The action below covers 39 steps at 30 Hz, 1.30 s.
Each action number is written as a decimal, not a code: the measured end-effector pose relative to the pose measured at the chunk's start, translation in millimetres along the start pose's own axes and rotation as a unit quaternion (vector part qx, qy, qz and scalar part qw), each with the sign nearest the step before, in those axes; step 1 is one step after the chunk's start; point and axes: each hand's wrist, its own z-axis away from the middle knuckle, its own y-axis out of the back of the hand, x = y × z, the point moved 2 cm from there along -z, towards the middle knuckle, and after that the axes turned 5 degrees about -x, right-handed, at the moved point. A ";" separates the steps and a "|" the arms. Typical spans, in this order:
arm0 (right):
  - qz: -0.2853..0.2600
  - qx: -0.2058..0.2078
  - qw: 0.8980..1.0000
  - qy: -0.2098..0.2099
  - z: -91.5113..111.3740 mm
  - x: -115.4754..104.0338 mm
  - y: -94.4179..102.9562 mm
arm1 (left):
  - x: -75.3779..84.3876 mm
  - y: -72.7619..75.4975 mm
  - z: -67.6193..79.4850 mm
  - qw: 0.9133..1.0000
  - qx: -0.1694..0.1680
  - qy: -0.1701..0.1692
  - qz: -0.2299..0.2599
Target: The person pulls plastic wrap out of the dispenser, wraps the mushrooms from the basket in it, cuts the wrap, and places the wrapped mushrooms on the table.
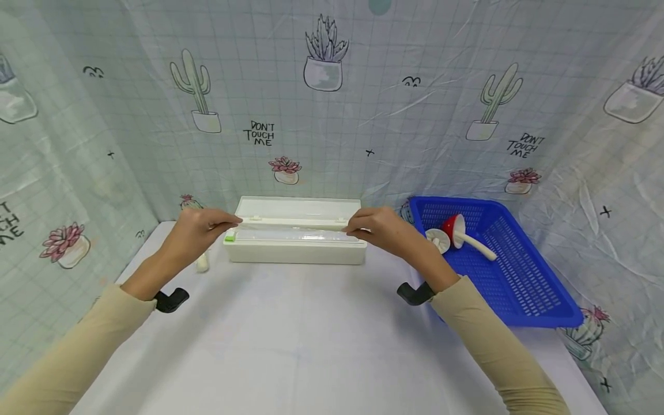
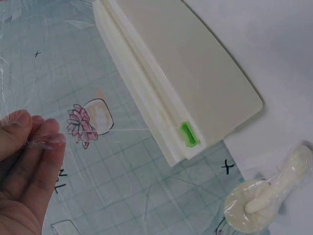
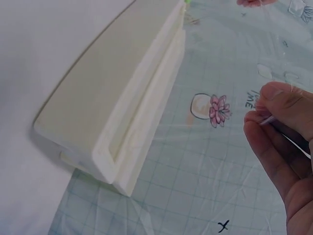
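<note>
Head: left hand (image 1: pixel 199 230) and right hand (image 1: pixel 381 230) both pinching the edge of clear film (image 1: pixel 290 229), stretched between them at the white box (image 1: pixel 295 253). Box near the back of the table (image 1: pixel 290 346), lid (image 1: pixel 301 206) up. Blue basket (image 1: pixel 539 259) right of it, with a red-capped mushroom (image 1: pixel 453 230) and a white piece (image 1: pixel 438 240) inside.

Left wrist: thumb and fingertips closed on film, bunched at the tips. Green tab (image 2: pixel 188 134) at box end, film-wrapped white mushroom (image 2: pixel 247 208) nearby.

Right wrist: thumb-and-finger pinch on film, fingertips apart from box.
</note>
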 end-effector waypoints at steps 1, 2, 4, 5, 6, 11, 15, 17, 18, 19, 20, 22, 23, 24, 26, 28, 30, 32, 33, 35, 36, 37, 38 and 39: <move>0.001 0.000 1.000 -0.001 -0.3 -0.6 0.9 | 0.7 0.6 0.1 1.000 0.002 0.000 0.000; 0.002 0.000 1.000 -0.001 -0.4 -1.2 1.8 | 1.2 1.2 0.4 1.000 0.003 -0.001 0.001; 0.005 0.002 1.000 0.000 -0.7 -2.1 3.0 | 2.4 2.5 0.5 1.000 0.005 0.001 0.003; 0.005 0.003 1.000 0.001 -0.8 -2.5 3.5 | 3.0 3.1 0.6 1.000 0.006 0.002 0.003; 0.005 0.005 1.000 0.003 -0.8 -2.7 3.9 | 3.6 3.7 0.6 1.000 0.006 0.004 0.004; 0.007 0.016 1.000 0.012 -1.3 -4.1 5.5 | 7.5 6.8 0.0 1.000 0.005 0.021 0.006; 0.004 0.022 1.000 0.014 -2.3 -5.8 7.4 | 10.6 9.4 -0.3 0.999 0.006 0.031 0.008; 0.003 0.024 1.000 0.014 -2.8 -6.8 8.6 | 12.0 10.8 -0.4 0.999 0.008 0.034 0.012; 0.002 0.025 1.000 0.015 -2.9 -7.4 9.3 | 12.8 11.5 -0.6 0.999 0.009 0.033 0.014; 0.002 0.026 1.000 0.016 -3.2 -8.0 10.1 | 13.6 12.3 -0.7 0.999 0.010 0.033 0.016; 0.001 0.027 0.999 0.016 -3.3 -8.6 11.0 | 14.4 13.0 -0.8 0.999 0.011 0.032 0.019; 0.003 0.029 0.999 0.018 -3.8 -9.9 12.9 | 15.9 14.4 -1.1 0.999 0.013 0.030 0.018; 0.003 0.030 0.999 0.019 -4.0 -10.4 13.8 | 16.8 15.1 -1.3 0.999 0.013 0.028 0.016; 0.003 0.031 0.999 0.021 -4.3 -10.9 14.8 | 17.7 15.8 -1.4 0.999 0.013 0.028 0.014; 0.002 0.033 0.999 0.020 -4.4 -11.1 16.2 | 18.7 16.6 -1.6 0.999 0.012 0.029 0.010; 0.002 0.033 0.999 0.019 -4.5 -11.5 17.8 | 19.8 17.7 -1.8 0.999 0.012 0.030 0.004; 0.001 0.034 0.999 0.019 -4.4 -11.7 19.3 | 20.5 18.6 -2.0 0.999 0.012 0.030 0.003; 0.002 0.034 0.999 0.019 -4.3 -12.1 21.0 | 20.9 19.7 -2.3 1.000 0.014 0.028 0.004; 0.002 0.036 0.999 0.020 -4.0 -12.0 21.7 | 21.0 20.4 -2.4 1.000 0.014 0.027 0.005; 0.004 0.041 0.999 0.023 -4.0 -12.1 23.5 | 20.6 21.7 -2.7 1.000 0.016 0.025 0.007; 0.005 0.044 0.999 0.025 -4.1 -12.2 24.4 | 20.2 22.3 -3.0 1.000 0.017 0.024 0.008; 0.004 0.047 0.999 0.026 -4.3 -12.3 25.3 | 19.9 23.1 -3.3 1.000 0.019 0.023 0.009; 0.004 0.050 0.998 0.028 -4.6 -12.4 26.0 | 19.4 23.8 -3.4 1.000 0.020 0.021 0.009; 0.004 0.053 0.998 0.030 -5.0 -12.4 26.4 | 19.2 24.3 -3.5 0.999 0.021 0.022 0.011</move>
